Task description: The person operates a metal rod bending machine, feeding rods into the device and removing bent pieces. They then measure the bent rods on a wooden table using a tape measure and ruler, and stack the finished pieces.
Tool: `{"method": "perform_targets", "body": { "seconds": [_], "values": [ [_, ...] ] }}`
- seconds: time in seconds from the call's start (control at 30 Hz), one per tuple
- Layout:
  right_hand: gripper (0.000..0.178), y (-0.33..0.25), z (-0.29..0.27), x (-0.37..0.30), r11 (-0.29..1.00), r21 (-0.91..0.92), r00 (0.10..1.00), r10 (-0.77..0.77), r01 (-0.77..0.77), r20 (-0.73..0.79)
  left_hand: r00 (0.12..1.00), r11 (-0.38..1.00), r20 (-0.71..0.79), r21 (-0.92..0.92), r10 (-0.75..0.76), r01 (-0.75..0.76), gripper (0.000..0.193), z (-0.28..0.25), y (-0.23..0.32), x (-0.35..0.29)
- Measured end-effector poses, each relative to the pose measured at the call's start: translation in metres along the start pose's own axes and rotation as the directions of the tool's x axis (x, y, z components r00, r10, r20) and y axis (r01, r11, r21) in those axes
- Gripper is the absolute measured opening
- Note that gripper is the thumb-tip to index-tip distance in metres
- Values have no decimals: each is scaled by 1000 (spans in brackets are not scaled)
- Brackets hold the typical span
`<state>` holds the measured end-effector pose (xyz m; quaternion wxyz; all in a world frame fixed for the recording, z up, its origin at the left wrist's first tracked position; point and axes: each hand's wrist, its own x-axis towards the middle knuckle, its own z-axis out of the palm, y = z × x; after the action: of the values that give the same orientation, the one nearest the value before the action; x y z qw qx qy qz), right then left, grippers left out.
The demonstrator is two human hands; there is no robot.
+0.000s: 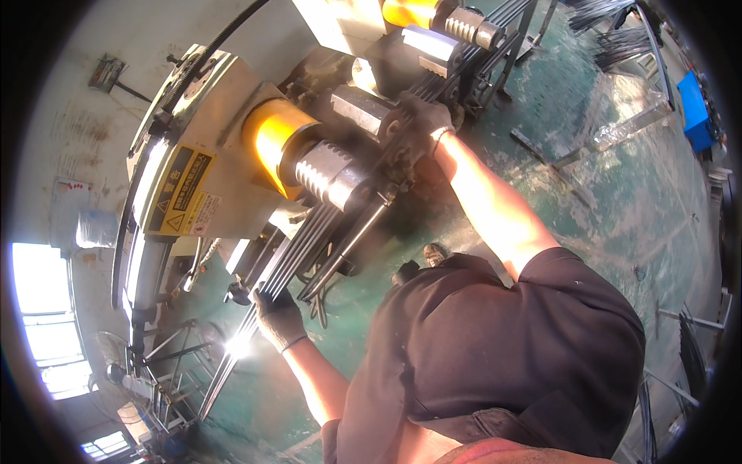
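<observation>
beside machine (pixel 232 158), l. hand (pixel 281 321) fingers (pixel 266 298) clamped round rods (pixel 313 234); r. hand (pixel 423 124) fingers near block (pixel 359 108), blurred, can't tell.

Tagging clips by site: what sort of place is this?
Likely a metalworking shop: a heavy machine with yellow cylinders, long dark rods running alongside it, and more bundled rods at upper right.

You have a large window (pixel 50 317) glowing white with daylight. Below it sits a smaller window (pixel 104 446), also bright. Above the large window, your pale wall (pixel 100 158) shows brown smudges and carries a small box (pixel 107 73). Well to that window's right spreads a scuffed green floor (pixel 556 108), with a blue bin (pixel 695 112) farthest away.
</observation>
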<state>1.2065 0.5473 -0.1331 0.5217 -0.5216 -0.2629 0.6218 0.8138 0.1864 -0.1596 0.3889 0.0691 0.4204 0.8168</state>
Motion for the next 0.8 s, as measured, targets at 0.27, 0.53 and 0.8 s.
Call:
{"method": "perform_targets", "body": {
  "seconds": [0.27,0.53,0.8],
  "values": [
    [68,-3,-22,31,870,-484,985,-152,91,-87,998,983,-69,-183,7,-20,31,-37,44,10],
    [36,51,-26,37,639,-548,833,-497,540,241,991,978,-136,-205,-1,-28,30,4,6,-4],
    [19,35,-11,8,210,-780,771,-433,590,466,987,979,-159,-206,-36,2,39,32,-15,-18]
  ]
}}
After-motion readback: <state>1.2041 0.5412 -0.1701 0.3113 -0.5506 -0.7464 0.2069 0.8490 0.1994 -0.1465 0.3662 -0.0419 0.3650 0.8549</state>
